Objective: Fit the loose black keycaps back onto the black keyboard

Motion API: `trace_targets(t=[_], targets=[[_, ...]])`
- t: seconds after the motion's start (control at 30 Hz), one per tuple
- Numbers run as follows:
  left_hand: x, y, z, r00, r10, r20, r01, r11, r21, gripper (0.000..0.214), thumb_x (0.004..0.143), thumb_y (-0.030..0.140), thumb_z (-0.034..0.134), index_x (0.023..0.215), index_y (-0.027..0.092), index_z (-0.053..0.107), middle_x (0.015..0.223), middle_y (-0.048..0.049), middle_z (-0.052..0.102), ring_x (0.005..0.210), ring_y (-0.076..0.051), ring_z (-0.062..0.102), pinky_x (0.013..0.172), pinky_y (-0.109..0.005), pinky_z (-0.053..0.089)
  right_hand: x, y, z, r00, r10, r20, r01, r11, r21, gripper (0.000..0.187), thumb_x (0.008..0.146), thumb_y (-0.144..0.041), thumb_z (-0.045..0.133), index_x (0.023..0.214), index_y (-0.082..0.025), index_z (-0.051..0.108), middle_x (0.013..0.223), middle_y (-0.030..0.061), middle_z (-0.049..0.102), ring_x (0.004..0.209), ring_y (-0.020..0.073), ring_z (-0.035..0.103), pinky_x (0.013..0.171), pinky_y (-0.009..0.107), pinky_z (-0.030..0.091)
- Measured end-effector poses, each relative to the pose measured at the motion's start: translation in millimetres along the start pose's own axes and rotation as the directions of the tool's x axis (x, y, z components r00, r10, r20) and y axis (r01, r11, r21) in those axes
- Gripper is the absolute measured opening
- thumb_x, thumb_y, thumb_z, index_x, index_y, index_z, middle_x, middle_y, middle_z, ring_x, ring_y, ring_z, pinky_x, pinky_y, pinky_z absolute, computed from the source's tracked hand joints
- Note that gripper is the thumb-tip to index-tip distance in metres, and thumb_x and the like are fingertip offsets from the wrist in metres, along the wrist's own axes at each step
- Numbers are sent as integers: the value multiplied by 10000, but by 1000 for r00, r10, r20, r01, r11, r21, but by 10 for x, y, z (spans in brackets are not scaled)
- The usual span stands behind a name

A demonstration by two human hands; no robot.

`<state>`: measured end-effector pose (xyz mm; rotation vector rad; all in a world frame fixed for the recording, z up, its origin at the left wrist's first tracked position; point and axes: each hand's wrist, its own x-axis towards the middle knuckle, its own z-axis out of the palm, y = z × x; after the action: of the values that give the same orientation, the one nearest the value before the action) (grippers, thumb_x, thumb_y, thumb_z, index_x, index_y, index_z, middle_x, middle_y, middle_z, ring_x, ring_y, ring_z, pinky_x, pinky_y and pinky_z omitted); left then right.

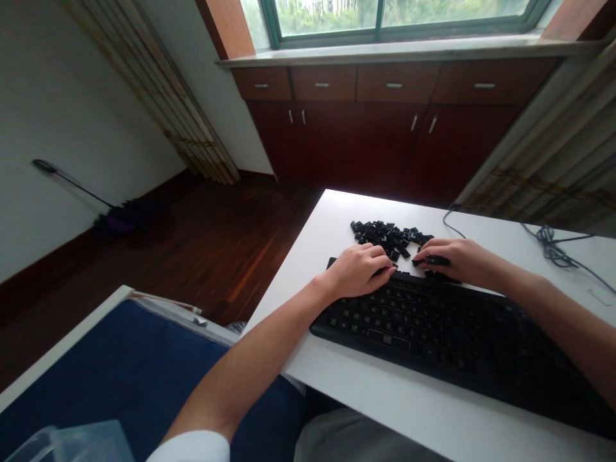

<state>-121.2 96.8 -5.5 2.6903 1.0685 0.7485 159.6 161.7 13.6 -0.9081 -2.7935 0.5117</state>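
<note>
A black keyboard [385, 339] lies along the front of the white table, its left part showing bare key positions. Behind it a heap of loose black keycaps [385, 236] is spread out. Over the keyboard's upper left edge is my left hand [359, 271], thumb and fingers pinched together; a small dark piece shows at the fingertips, too small to name. My right hand [457, 258] is closed around a slim black object [437, 260] at the right side of the heap. Some black pieces lie under that hand, partly hidden by it.
Grey cable [553, 247] lies coiled on the table [308, 256] at the right. A dark blue surface with a pale edge [110, 359] is at the lower left. Wooden cabinets [360, 135] stand under the window, and a mop [120, 218] leans by the left wall.
</note>
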Motion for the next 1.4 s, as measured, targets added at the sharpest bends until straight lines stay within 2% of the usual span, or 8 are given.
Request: trace_targets(t=[0.27, 0.47, 0.6, 0.67, 0.8, 0.93, 1.17, 1.4], targets=[[-2, 0, 12, 1000, -1, -8, 1, 1000, -2, 309, 1025, 349, 447, 974, 185, 705, 989, -63, 705, 886, -183, 632, 804, -316, 497, -34, 16, 25, 998, -32, -56, 35, 997, 61, 240, 956, -303, 570, 1115, -240, 738, 1076, 80, 719, 903, 218, 705, 800, 326, 532], [2, 21, -27, 1000, -1, -20, 1, 1000, -2, 289, 1024, 340, 458, 1002, 185, 701, 1005, -71, 710, 908, -185, 640, 842, -328, 516, -171, -182, -112, 973, 12, -232, 20, 991, 133, 252, 938, -347, 611, 1139, -273, 744, 1092, 78, 719, 926, 242, 699, 807, 364, 552], [8, 120, -57, 994, 26, -103, -37, 993, -110, 254, 1015, 326, 499, 1150, 176, 653, 1087, -85, 712, 968, -195, 643, 880, -356, 541, -316, -489, -153, 882, 281, -379, -133, 919, 372, 229, 841, -433, 740, 1003, -277, 784, 1029, 71, 737, 802, 227, 689, 718, 360, 572], [15, 212, -61, 986, 14, -167, -58, 964, -260, 307, 994, 349, 557, 1236, 166, 602, 1106, -89, 708, 976, -185, 650, 870, -344, 563, -365, -638, -128, 805, 510, -302, -235, 743, 627, 285, 774, -465, 801, 962, -251, 790, 948, 71, 740, 633, 170, 635, 557, 309, 540], [35, 423, -56, 969, -185, -161, 41, 769, -638, 471, 900, 394, 702, 1287, 163, 564, 1103, -95, 698, 911, -154, 675, 798, -289, 603, -341, -853, -43, 712, 703, 8, -247, 240, 939, 400, 679, -449, 881, 983, -205, 790, 783, 67, 711, 633, 156, 609, 469, 236, 469], [54, 550, -29, 930, -369, 3, 194, 484, -853, 462, 855, 382, 752, 1220, 153, 585, 1052, -100, 705, 936, -170, 702, 847, -309, 616, -194, -998, 61, 681, 722, 123, -182, 5, 983, 410, 658, -409, 904, 990, -195, 793, 808, 66, 704, 668, 139, 593, 468, 203, 441], [63, 524, 49, 879, -471, 68, 200, 236, -951, 401, 814, 347, 795, 1105, 144, 608, 1025, -90, 720, 956, -179, 712, 887, -334, 597, -57, -1078, 232, 691, 713, 118, -90, -77, 993, 331, 668, -349, 905, 958, -234, 793, 835, 21, 714, 678, 108, 583, 492, 176, 450], [59, 481, 60, 891, -438, 119, 178, 96, -979, 381, 815, 307, 799, 1119, 132, 651, 1051, -101, 749, 963, -200, 745, 912, -369, 603, -98, -1065, 276, 690, 721, 59, -108, 23, 994, 413, 655, -363, 910, 1019, -216, 782, 811, 24, 703, 655, 112, 580, 520, 201, 479]])
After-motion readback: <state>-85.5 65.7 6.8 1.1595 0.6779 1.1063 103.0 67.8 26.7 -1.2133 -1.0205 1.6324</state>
